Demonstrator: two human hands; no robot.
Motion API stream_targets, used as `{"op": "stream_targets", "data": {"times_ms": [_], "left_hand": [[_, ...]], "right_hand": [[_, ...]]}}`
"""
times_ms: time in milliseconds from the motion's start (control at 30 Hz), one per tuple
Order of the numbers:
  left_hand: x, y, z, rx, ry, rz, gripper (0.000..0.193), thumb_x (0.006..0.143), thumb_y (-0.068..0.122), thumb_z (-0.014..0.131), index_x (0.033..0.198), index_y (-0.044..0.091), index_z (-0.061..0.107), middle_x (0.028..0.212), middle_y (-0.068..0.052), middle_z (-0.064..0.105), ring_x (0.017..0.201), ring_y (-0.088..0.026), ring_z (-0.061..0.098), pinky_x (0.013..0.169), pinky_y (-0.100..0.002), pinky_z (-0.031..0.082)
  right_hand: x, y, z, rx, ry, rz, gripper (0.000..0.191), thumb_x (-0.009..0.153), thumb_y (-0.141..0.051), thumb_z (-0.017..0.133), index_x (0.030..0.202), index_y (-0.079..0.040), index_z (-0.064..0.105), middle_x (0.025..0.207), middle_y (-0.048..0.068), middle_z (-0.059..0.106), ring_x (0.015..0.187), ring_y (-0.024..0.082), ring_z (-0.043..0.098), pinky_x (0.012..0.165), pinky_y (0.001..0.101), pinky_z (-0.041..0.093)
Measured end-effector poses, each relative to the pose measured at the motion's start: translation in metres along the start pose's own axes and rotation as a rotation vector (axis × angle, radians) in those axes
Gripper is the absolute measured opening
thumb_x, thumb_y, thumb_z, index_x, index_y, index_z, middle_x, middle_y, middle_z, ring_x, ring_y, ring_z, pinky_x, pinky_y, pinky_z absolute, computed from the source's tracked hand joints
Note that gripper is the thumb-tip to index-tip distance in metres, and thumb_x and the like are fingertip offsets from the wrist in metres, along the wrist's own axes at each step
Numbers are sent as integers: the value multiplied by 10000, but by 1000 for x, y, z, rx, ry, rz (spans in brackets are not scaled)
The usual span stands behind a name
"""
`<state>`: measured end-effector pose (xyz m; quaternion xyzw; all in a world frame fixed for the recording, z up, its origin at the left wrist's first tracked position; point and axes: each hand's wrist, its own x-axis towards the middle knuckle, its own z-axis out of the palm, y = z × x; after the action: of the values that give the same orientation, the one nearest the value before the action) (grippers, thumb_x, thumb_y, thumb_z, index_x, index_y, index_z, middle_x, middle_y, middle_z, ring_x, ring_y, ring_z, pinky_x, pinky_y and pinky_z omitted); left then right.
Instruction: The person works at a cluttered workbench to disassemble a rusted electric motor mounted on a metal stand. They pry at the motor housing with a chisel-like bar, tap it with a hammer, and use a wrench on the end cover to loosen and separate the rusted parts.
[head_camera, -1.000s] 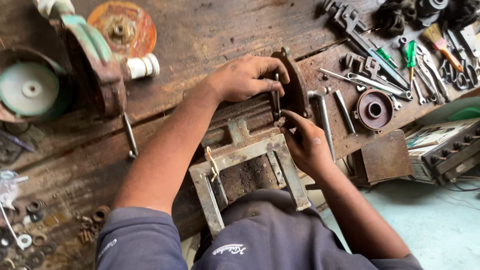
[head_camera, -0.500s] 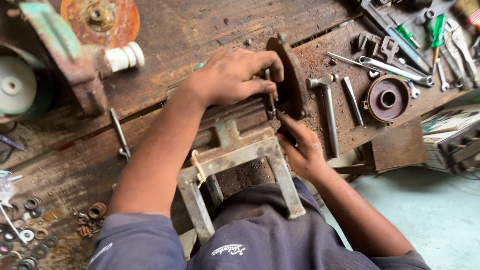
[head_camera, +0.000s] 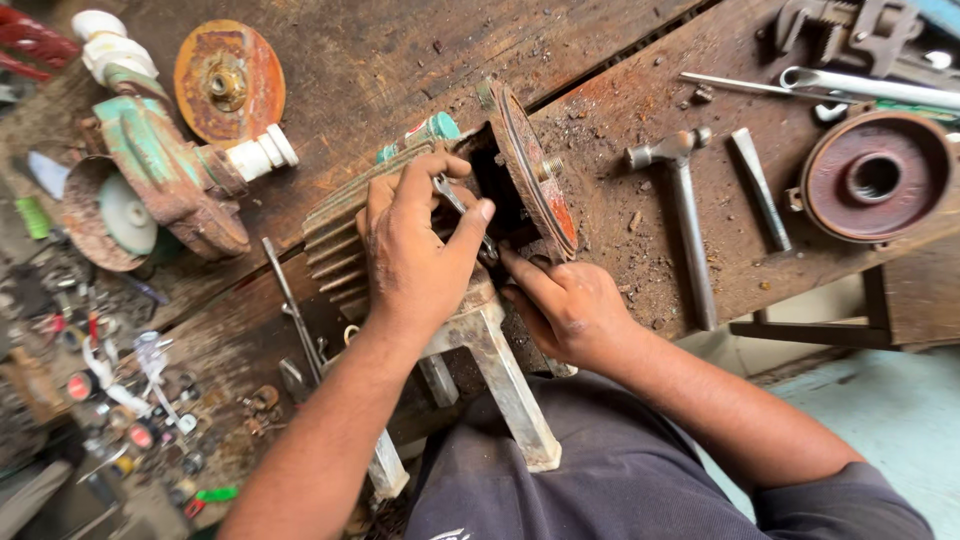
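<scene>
Flanking motor (head_camera: 350, 225), hammer (head_camera: 685, 215), rusty disc (head_camera: 228, 70)

worn wooden bench (head_camera: 400, 60) carries hammer (head_camera: 682, 215), rusty disc (head_camera: 228, 82), round flange (head_camera: 872, 178).

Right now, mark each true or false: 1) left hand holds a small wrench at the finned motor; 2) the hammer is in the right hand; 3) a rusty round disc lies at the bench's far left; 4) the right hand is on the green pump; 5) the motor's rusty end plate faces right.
1) True: the left hand pinches a small wrench against the finned motor.
2) False: the hammer lies loose on the bench, apart from the right hand.
3) True: the rusty disc lies there.
4) False: the right hand is at the motor's underside; the green pump sits untouched to the left.
5) True: the end plate faces right.
</scene>
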<state>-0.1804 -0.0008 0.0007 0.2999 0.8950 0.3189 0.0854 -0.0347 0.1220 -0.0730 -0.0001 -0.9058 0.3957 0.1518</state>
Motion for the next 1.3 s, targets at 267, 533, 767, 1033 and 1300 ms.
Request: {"op": "stream_targets", "data": {"times_ms": [267,533,767,1033,1300], "left_hand": [[2,-1,18,-185,102,-121,165,1000,154,690,1164,138,687,829,70,743,899,-113,571,955,-340,425],[0,-6,17,-80,108,29,169,1080,252,605,1091,97,671,765,61,728,980,-171,488,1020,-367,360],[1,-9,17,-58,140,43,301,1150,312,473,1045,95,652,749,71,719,965,-175,501,998,-391,367],[-2,-10,19,23,134,87,299,1163,294,446,1008,89,599,767,75,712,1012,-209,517,1012,-427,369],[-5,-10,16,-13,154,116,325,1157,304,459,936,105,590,712,76,682,884,-208,559,942,-406,394]], "right_hand": [[4,15,-6,59,-16,-108,431,878,-160,771,1259,-11,635,928,176,667,665,336,670,529,445,524],[7,17,-7,42,-49,-142,503,822,-144,785,1278,8,635,886,166,660,637,316,668,507,433,521],[10,13,-10,35,-62,-122,498,840,-157,795,1279,8,629,807,143,653,596,308,656,485,428,508],[11,12,-12,45,-71,-122,510,832,-154,791,1287,7,625,816,138,653,624,320,663,500,433,511],[11,13,-11,50,-83,-126,526,840,-148,785,1315,7,619,836,136,668,624,314,666,507,431,518]]}}
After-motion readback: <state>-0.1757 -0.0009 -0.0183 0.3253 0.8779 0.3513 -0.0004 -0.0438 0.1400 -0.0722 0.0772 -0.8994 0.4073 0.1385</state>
